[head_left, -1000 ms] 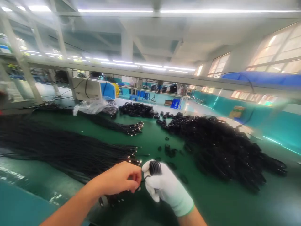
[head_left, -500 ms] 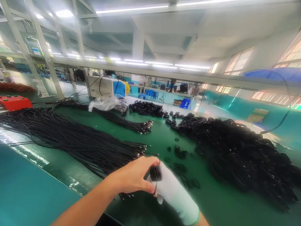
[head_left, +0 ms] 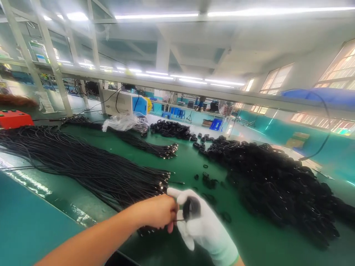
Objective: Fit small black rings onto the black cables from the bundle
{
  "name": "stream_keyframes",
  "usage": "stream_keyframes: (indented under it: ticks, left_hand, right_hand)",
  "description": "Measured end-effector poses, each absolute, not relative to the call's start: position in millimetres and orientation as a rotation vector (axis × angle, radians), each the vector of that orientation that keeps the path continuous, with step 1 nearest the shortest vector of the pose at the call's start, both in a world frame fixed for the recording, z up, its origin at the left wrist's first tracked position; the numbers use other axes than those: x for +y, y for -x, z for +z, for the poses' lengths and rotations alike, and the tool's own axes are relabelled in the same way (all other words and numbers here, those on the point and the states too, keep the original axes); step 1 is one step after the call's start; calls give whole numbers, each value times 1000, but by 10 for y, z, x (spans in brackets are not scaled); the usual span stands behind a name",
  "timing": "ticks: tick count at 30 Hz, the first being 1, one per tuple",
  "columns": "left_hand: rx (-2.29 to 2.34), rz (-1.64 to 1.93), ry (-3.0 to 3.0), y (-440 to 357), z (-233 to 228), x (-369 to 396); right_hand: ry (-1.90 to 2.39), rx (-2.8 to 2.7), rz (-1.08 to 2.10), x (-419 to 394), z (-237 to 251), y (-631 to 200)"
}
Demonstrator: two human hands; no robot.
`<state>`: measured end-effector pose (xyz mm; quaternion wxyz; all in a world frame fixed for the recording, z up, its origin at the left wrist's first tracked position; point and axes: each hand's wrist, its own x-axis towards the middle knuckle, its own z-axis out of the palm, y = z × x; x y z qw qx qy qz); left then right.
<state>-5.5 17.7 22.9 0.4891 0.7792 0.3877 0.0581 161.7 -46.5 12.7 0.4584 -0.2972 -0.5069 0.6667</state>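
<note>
The long green work table [head_left: 191, 162] stretched away from your hands. To the right of your hands and further from you lay the big heap of black coiled cable rings [head_left: 277, 181], the largest thing on it. To the left of your hands, the wide bundle of straight black cables [head_left: 83, 166] lay with its metal ends pointing toward your fingers, and its nearest ends were just beside your left hand. Beyond it, further from you, there was a thinner bundle of black cables [head_left: 149, 146], and behind that a crumpled clear plastic bag [head_left: 122, 122]. A few loose small black rings [head_left: 208, 181] lay just ahead of your hands.

Your right hand in the white fabric glove [head_left: 203, 225] was closed around a small stack of black rubber rings [head_left: 190, 208], held between thumb and fingers. Your bare left hand [head_left: 158, 212] touched the gloved one, its fingers pinched on a thin black cable end [head_left: 177, 220] just beside that stack.
</note>
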Motion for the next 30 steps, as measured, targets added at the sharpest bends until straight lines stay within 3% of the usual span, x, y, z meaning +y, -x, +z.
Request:
stream_keyframes:
  ticks: [7, 12, 18, 25, 30]
  left_hand:
    - [748, 615, -1236, 88, 560, 110]
    - [840, 860, -1398, 30, 566, 46]
    - [922, 800, -2176, -33, 649, 27]
    - [672, 570, -1873, 100, 525, 263]
    - [880, 716, -1969, 63, 393, 269]
  right_hand:
    - [417, -1149, 1708, -399, -60, -1595]
    - [472, -1115, 1718, -394, -14, -1597]
    - [327, -997, 1953, -346, -95, -1589]
    - [484, -689, 2073, -320, -114, -1471]
    - [631, -1029, 1812, -330, -58, -1540]
